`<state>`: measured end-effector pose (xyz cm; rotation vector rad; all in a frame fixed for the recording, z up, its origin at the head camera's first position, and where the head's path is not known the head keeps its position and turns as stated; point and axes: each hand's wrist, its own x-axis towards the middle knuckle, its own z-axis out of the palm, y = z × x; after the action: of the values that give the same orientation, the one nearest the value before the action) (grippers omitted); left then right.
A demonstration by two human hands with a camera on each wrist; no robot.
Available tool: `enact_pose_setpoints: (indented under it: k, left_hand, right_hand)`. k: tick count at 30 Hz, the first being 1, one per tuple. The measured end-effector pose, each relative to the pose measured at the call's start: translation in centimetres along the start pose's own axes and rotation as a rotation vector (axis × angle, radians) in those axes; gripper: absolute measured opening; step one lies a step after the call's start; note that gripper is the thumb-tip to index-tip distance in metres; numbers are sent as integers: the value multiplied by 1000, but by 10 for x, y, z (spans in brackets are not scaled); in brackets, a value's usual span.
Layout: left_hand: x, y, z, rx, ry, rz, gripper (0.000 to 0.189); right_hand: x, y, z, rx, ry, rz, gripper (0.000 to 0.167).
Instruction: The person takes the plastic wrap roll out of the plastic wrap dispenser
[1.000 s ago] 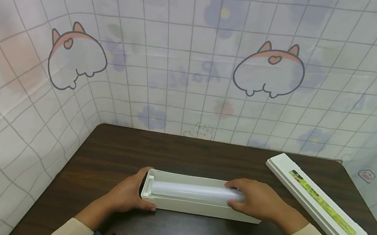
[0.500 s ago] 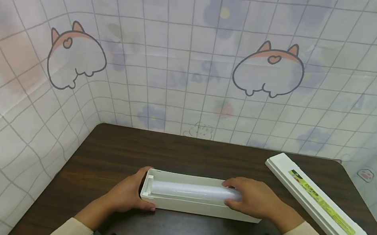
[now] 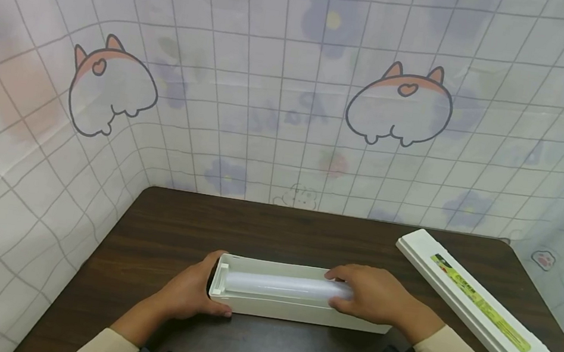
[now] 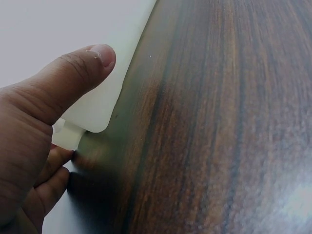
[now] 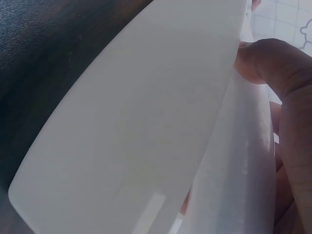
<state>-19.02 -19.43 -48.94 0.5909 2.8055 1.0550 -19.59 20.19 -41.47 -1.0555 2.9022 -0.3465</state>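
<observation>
A long white open-topped box (image 3: pixel 290 312), a cling film dispenser by its look, sits lengthwise on the dark table. My left hand (image 3: pixel 193 287) grips its left end, thumb on the front wall and fingers behind the end. In the left wrist view that thumb lies against the box's wall (image 4: pixel 100 109). Inside the box is a pale roll of cling film (image 3: pixel 272 285). My right hand (image 3: pixel 376 294) holds the roll toward its right part, thumb on the near side and fingers on the far side; the palm hides the roll's right end. The right wrist view shows the translucent roll (image 5: pixel 239 146) beside the box wall.
The box's white lid (image 3: pixel 477 324), with a yellow-green label, lies slanted on the table's right side. Behind the dark wood table (image 3: pixel 264 227) hangs a white checked curtain (image 3: pixel 263 155) with cartoon prints.
My right hand has shifted a little to the left along the roll. My left hand keeps its grip on the box end, and the lid has stayed put.
</observation>
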Motion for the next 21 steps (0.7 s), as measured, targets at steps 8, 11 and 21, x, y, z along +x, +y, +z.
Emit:
enact_pose_setpoints:
  k: [8,11,21]
  left_hand:
    - [0,-2,1,10,9,11,117]
    - [0,-2,1,5,6,12,118]
    - [0,-1,0,-8,5,13,117]
  right_hand:
    - [6,-2,3,-19,-10,-4,43]
    - [9,-4,4,-20,-11,-11,43]
    - [15,-7,4,-5,-21,-18,43]
